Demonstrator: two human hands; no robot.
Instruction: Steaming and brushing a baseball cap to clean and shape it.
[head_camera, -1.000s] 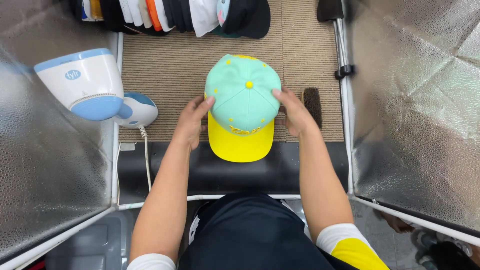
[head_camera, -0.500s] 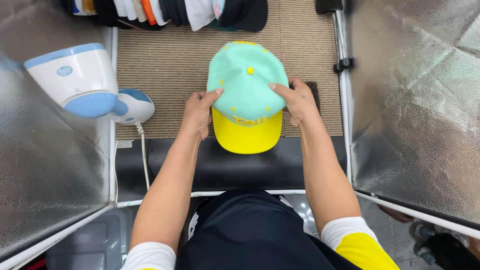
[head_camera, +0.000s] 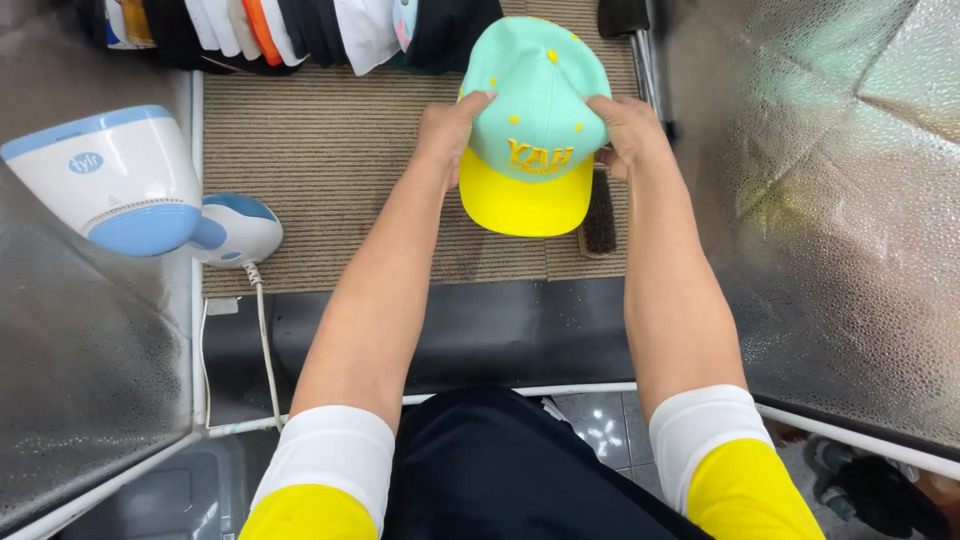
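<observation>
Head view: one mint-green cap (head_camera: 535, 100) with a yellow brim is held by both hands above the ribbed mat (head_camera: 330, 170) on the table (head_camera: 480, 330). Left hand (head_camera: 450, 125) is closed on the cap's left side, right hand (head_camera: 625, 130) closed on its right side, thumbs laid over the crown. Compared with a second ago, the cap has been carried further from the body, toward the row of stacked caps (head_camera: 290, 30) at the far edge; it is judged to be mid-transfer or mid-inspection, not yet set down. Counted: one held cap, two hands, one white-and-blue steamer unit (head_camera: 110, 180) at left with one smaller blue-and-white head (head_camera: 235, 230) and one cord (head_camera: 265, 340), one dark brush (head_camera: 600, 215) partly hidden beside the brim. Stacked caps cannot be counted exactly.
</observation>
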